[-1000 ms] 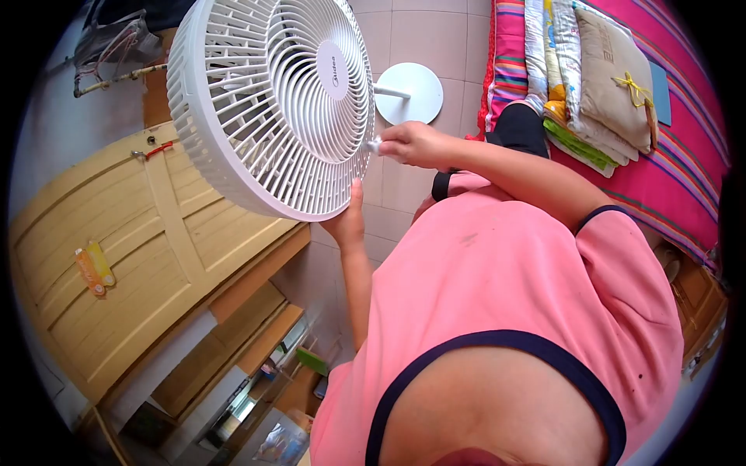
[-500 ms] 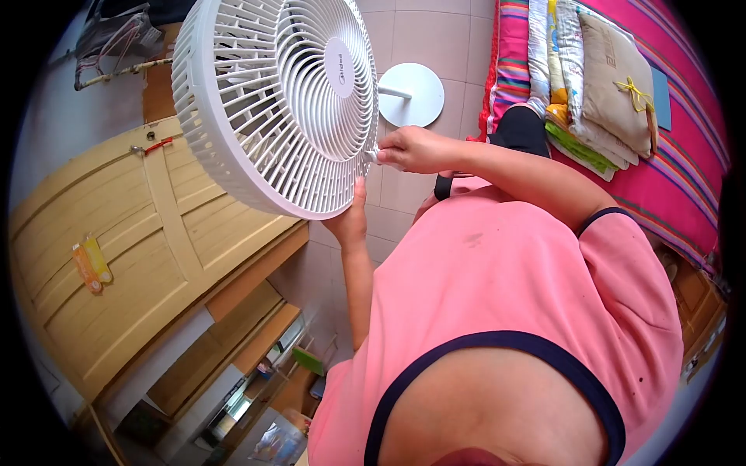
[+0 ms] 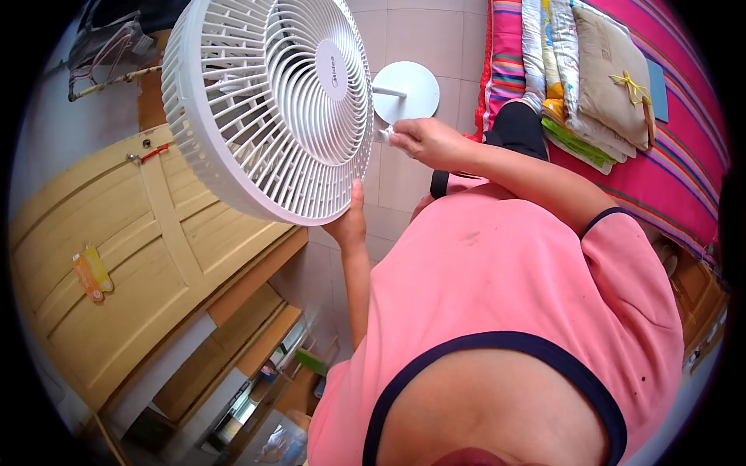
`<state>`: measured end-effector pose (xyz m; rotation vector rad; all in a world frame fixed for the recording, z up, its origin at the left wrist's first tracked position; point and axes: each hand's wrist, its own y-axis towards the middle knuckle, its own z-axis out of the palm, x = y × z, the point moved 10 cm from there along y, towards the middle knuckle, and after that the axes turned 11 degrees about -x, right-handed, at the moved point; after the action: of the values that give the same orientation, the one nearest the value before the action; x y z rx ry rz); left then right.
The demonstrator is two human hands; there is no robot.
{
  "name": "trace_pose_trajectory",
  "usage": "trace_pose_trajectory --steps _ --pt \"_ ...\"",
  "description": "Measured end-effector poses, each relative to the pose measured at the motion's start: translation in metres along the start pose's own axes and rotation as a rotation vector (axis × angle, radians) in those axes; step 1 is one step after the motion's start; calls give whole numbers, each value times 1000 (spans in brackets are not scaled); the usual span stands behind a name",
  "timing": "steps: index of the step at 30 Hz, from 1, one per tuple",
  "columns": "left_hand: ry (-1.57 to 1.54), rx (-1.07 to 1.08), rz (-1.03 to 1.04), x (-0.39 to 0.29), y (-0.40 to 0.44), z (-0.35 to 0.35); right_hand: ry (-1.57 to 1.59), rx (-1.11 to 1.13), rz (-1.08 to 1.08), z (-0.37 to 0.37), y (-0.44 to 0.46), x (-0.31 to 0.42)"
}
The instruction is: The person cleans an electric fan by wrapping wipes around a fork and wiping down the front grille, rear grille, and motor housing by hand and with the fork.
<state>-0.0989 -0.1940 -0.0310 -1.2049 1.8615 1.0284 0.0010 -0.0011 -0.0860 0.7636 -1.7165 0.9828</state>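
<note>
One fan [image 3: 312,87], lettered "Midea", is gripped by the left hand [image 3: 348,224]; one white wad [image 3: 385,136] is pinched by the right hand [image 3: 432,144].

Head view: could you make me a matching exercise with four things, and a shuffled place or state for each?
1. Left hand
2. Right hand
3. Round base
4. Beige cushion

A. Standing on the tiled floor
B. Tied with a yellow ribbon
C. At the lower rim of the fan head
D. Pinching a small white item

Pairs: 1-C, 2-D, 3-A, 4-B
</note>
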Motion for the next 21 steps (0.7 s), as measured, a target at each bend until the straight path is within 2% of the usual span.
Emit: trace_pose_trajectory --steps 2,4,7,14,21 --pt "21 13 -12 2 -1 2 -43 22 -5 4 -2 -4" --pt "66 38 -45 14 -3 3 -232 -123 -220 -2 -5 6" --pt "38 51 14 9 -12 12 -326 -83 -330 3 -9 9" --pt "35 73 9 29 -11 27 -148 -141 -345 5 -3 9" --pt "-40 64 -74 23 -12 30 -174 23 -333 23 -1 11"
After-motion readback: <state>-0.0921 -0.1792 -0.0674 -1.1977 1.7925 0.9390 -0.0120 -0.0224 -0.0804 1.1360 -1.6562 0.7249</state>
